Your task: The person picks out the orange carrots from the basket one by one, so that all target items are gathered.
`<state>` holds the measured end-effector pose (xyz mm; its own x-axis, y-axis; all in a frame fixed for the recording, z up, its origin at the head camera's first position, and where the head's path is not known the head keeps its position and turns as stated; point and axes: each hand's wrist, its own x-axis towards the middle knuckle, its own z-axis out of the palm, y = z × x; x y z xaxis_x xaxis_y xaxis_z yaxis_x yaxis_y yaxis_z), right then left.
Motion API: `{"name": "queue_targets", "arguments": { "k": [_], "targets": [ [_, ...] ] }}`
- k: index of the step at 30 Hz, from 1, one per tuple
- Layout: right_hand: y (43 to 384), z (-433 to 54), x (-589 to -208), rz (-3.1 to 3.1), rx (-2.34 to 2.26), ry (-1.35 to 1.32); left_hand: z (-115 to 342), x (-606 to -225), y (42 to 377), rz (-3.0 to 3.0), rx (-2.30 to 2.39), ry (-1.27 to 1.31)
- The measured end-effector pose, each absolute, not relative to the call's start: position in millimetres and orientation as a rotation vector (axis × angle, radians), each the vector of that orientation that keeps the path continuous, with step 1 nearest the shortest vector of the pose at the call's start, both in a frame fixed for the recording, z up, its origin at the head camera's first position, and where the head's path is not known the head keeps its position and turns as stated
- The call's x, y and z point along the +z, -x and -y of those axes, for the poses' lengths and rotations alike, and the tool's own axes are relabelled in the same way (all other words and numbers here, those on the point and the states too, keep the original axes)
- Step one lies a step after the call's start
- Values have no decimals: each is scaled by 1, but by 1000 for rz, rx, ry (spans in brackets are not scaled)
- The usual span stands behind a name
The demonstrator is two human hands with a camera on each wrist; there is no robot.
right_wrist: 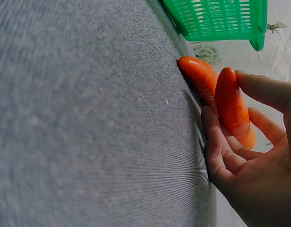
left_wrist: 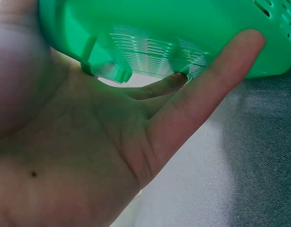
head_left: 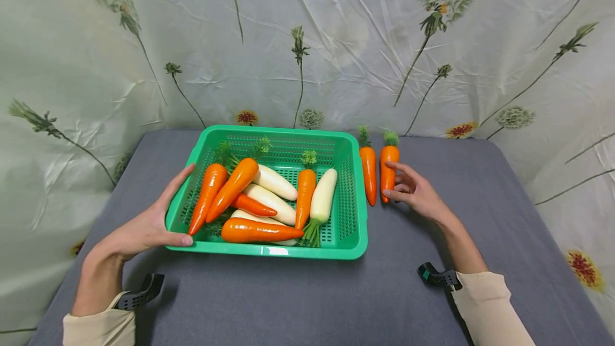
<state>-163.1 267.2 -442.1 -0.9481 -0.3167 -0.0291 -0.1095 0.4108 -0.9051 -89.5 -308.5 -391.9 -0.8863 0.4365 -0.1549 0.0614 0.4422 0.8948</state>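
A green plastic basket [head_left: 288, 250] holds several orange carrots [head_left: 261, 230] and white radishes [head_left: 323, 195] with leafy tops. At its left front corner, my left hand [head_left: 144, 226] rests spread, thumb on the front rim and a finger along the left rim. The left wrist view shows its fingers [left_wrist: 202, 101] straight against the outer wall of the basket. To the basket's right, my right hand [head_left: 418, 194] pinches a carrot [head_left: 388, 162] between thumb and fingers near its lower half. Another carrot [head_left: 368, 170] lies just left of it, beside the basket wall.
A grey cloth-covered table [head_left: 307, 303] lies under everything. Behind it hangs a pale curtain [head_left: 346, 68] printed with dandelions. Black wrist straps [head_left: 437, 275] sit below both hands.
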Motion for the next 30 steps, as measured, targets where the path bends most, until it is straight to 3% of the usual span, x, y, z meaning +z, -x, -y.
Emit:
{"name": "queue_targets", "arguments": {
  "k": [30],
  "targets": [
    [165, -263, -431, -2528, -1466, 262, 308, -393, 89, -2304, 1481, -451]
  ]
}}
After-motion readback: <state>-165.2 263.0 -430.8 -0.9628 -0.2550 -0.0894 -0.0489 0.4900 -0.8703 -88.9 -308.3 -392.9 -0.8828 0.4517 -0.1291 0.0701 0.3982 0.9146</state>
